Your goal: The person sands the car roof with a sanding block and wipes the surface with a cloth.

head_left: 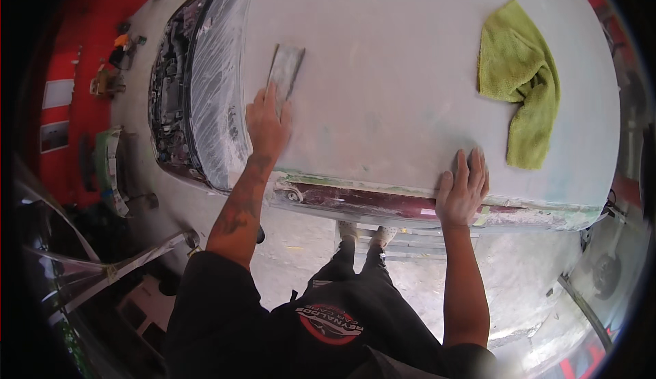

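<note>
A large pale grey car roof (383, 78) with a dusty, sanded look spreads out in front of me. My left hand (268, 125) holds the near end of a long, flat grey sanding block (287, 68), which lies on the roof near its left end. The block's underside is hidden. At the near roof edge, right of centre, my right hand (463, 191) lies with fingers stretched over the surface and holds nothing. A crumpled yellow-green microfibre towel (517, 82) rests on the roof further right, beyond that hand.
Cloudy plastic sheeting (219, 85) covers the windscreen, with an exposed engine bay (171, 85) beyond it. Along the near roof edge runs a dark red strip (362, 200). My feet (365, 232) stand by a slatted platform (417, 242). Metal stands (116, 270) are at lower left.
</note>
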Available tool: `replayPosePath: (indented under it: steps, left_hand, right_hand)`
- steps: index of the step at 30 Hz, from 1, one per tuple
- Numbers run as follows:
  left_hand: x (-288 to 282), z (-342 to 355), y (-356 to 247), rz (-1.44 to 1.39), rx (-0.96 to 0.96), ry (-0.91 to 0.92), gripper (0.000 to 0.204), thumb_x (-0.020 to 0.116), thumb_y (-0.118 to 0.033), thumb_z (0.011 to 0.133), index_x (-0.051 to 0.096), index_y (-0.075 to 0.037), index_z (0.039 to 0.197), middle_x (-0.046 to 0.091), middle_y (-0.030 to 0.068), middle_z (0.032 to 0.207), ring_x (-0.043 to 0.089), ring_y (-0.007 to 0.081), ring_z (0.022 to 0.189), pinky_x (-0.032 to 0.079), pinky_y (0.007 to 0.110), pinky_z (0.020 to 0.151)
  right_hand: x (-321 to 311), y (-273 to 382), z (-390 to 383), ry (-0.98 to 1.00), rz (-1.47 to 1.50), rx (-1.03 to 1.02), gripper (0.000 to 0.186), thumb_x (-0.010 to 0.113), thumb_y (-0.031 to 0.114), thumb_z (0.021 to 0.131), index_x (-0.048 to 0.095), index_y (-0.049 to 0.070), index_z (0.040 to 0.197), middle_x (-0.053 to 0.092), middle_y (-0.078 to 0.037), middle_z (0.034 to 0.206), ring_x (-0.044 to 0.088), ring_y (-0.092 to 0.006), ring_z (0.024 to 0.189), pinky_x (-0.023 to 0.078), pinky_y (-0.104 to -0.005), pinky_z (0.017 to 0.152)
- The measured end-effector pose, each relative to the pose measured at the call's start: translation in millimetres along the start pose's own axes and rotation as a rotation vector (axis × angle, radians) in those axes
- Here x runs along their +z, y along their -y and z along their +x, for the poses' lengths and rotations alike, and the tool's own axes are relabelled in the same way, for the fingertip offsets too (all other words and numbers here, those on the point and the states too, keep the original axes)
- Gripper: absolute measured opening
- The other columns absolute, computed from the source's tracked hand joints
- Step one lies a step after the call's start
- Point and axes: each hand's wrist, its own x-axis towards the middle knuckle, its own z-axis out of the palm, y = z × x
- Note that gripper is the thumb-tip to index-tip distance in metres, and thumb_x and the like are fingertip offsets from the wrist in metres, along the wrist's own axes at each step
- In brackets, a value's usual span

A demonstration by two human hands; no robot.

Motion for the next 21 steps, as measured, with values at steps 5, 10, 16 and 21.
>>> replayPosePath:
  steps: [5,10,16,21]
  left_hand:
    - [-1.4,55.5,37.5,0.030,-0.013,0.001,0.055,0.062,-0.027,0.090,0.049,-0.005,0.138,0.056,0.0219,0.126,0.055,0.0430,0.101,0.045,0.050,0.090]
    - [19.1,172.9,69.8,0.105,-0.230,0.089,0.053,0.060,-0.031,0.092,0.049,-0.008,0.139,0.057,0.0202,0.127,0.054,0.0439,0.108,0.044,0.048,0.096]
    - [1.9,62.8,33.4,-0.047,-0.062,0.097,0.057,0.066,-0.033,0.089,0.052,-0.006,0.138,0.057,0.0208,0.125,0.053,0.0412,0.112,0.043,0.047,0.097]
    - [29.3,192.2,81.4,-0.023,-0.148,-0.006,0.055,0.065,-0.038,0.087,0.059,-0.006,0.131,0.062,0.0224,0.118,0.056,0.0408,0.111,0.044,0.047,0.096]
  right_hand:
    - [0.2,9.1,1.4,0.014,-0.005,-0.017,0.047,0.050,0.030,0.095,0.053,0.005,0.135,0.043,-0.021,0.144,0.040,-0.0359,0.136,0.026,-0.0515,0.112]
    - [2.5,7.9,-2.0,0.030,0.008,-0.017,0.048,0.047,0.034,0.097,0.053,0.005,0.135,0.042,-0.021,0.145,0.039,-0.0367,0.136,0.026,-0.0527,0.112]
    - [1.4,1.7,-4.5,0.038,-0.048,-0.016,0.050,0.042,0.039,0.100,0.053,0.005,0.135,0.042,-0.021,0.144,0.040,-0.0378,0.135,0.028,-0.0530,0.111]
    - [2.9,10.5,-1.5,0.015,-0.040,-0.053,0.052,0.040,0.042,0.101,0.053,0.004,0.133,0.042,-0.022,0.143,0.041,-0.0397,0.133,0.029,-0.0541,0.109]
